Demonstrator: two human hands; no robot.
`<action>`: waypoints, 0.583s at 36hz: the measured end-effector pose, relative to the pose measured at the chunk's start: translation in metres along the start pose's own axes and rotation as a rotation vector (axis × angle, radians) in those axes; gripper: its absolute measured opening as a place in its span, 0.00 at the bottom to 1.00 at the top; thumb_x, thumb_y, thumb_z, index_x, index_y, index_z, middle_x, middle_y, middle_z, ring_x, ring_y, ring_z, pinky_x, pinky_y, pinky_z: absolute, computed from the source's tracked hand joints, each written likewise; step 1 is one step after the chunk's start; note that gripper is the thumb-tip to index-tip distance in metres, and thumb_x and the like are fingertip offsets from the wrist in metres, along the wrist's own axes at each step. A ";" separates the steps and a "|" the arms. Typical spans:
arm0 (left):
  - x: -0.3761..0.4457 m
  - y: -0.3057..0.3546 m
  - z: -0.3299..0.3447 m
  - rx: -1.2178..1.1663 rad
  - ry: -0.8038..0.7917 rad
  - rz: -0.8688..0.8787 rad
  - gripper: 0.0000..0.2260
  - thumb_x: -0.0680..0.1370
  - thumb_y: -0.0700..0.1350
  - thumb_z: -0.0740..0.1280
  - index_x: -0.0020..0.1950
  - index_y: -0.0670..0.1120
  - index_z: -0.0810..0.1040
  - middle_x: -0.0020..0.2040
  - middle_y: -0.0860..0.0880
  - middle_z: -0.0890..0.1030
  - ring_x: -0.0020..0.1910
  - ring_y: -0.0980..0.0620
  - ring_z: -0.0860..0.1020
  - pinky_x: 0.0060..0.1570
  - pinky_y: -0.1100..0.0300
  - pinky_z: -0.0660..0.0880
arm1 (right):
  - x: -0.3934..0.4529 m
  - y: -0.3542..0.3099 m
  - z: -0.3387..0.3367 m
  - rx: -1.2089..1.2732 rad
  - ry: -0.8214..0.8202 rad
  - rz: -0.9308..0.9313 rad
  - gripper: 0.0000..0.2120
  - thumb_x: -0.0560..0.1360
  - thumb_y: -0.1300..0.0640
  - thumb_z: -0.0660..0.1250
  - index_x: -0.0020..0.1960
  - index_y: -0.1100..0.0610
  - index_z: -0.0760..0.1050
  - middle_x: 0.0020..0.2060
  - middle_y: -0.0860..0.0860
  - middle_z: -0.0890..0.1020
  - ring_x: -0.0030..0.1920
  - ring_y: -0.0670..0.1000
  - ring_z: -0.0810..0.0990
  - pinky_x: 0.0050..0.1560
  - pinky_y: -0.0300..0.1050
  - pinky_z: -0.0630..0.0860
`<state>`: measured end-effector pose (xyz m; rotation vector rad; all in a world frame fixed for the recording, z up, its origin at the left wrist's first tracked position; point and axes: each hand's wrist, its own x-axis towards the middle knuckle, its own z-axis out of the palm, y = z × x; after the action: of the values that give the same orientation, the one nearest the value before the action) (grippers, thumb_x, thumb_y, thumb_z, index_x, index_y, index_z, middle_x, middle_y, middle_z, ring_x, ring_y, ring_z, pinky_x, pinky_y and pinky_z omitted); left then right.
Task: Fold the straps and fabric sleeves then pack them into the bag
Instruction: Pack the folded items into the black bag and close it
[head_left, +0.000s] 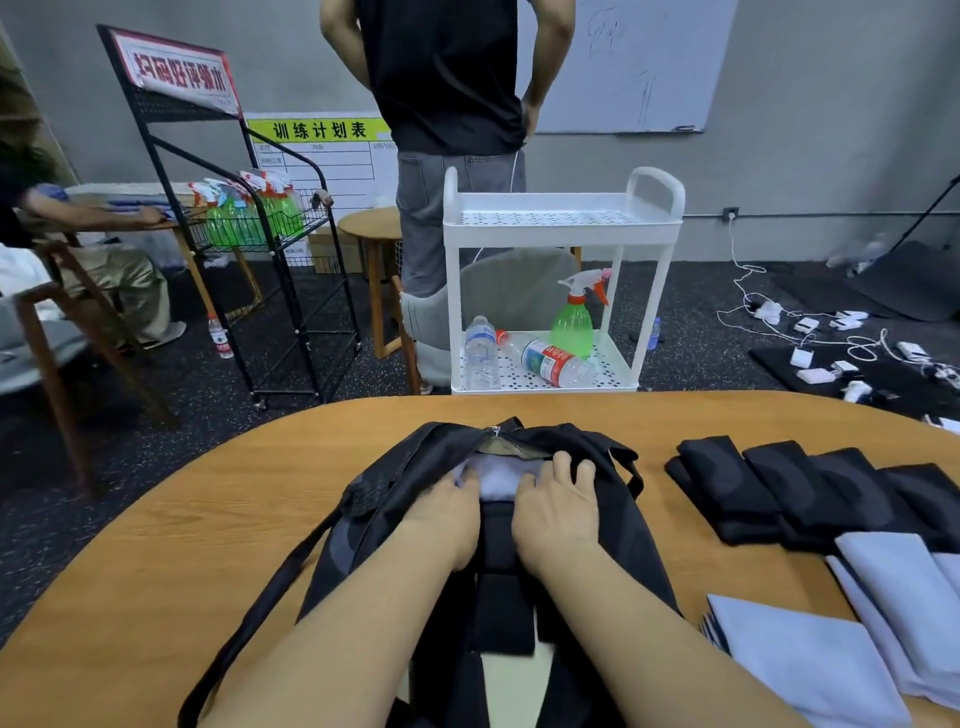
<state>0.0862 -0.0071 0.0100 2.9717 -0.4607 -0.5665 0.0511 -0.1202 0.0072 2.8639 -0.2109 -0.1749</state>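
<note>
Head view: black bag (613, 499) lies open on the wooden table (218, 519), mouth toward 12 o'clock, its long strap (270, 587) trailing off toward 7 o'clock. Both hands are at the bag's opening. Left hand (447, 506) rests palm down with fingers extended onto a pale folded fabric piece (493, 475) sitting inside the mouth; fingertips are partly hidden by the cloth, no curl visible. Right hand (558, 501), just beside it at 3 o'clock, lies flat as well, fingers straight and spread over the same pale piece and the bag's edge (pressing rather than gripping, as far as can be seen). Black folded pieces (501, 587) lie stacked between the forearms, toward 6 o'clock. At 3 o'clock of the bag, apart from it, a row of folded black sleeves (779, 488); at 4 o'clock, folded white sleeves (810, 654). Beyond the table at 12 o'clock: white cart (563, 221) holding a green spray bottle (574, 317).
</note>
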 end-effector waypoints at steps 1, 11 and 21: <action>0.000 0.000 0.001 0.018 0.011 0.003 0.36 0.79 0.34 0.59 0.80 0.45 0.41 0.79 0.41 0.50 0.76 0.40 0.57 0.72 0.53 0.60 | 0.000 -0.001 0.000 -0.013 0.009 -0.003 0.19 0.80 0.54 0.54 0.69 0.59 0.67 0.67 0.59 0.67 0.69 0.60 0.57 0.70 0.58 0.52; 0.010 -0.003 0.007 0.283 0.120 0.104 0.32 0.81 0.38 0.56 0.79 0.40 0.41 0.80 0.44 0.41 0.79 0.46 0.42 0.76 0.54 0.47 | -0.004 0.002 0.010 -0.178 0.085 -0.108 0.24 0.82 0.56 0.49 0.75 0.66 0.57 0.73 0.64 0.57 0.75 0.61 0.50 0.72 0.61 0.48; 0.016 -0.020 0.005 0.483 0.046 0.230 0.36 0.82 0.36 0.56 0.78 0.49 0.33 0.80 0.41 0.40 0.79 0.44 0.43 0.76 0.52 0.53 | 0.004 0.012 0.016 -0.207 0.072 -0.180 0.24 0.82 0.53 0.50 0.74 0.63 0.58 0.71 0.60 0.65 0.75 0.60 0.50 0.72 0.60 0.46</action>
<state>0.1042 0.0070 -0.0029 3.2903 -1.0535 -0.4084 0.0513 -0.1360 -0.0049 2.6744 0.0764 -0.1197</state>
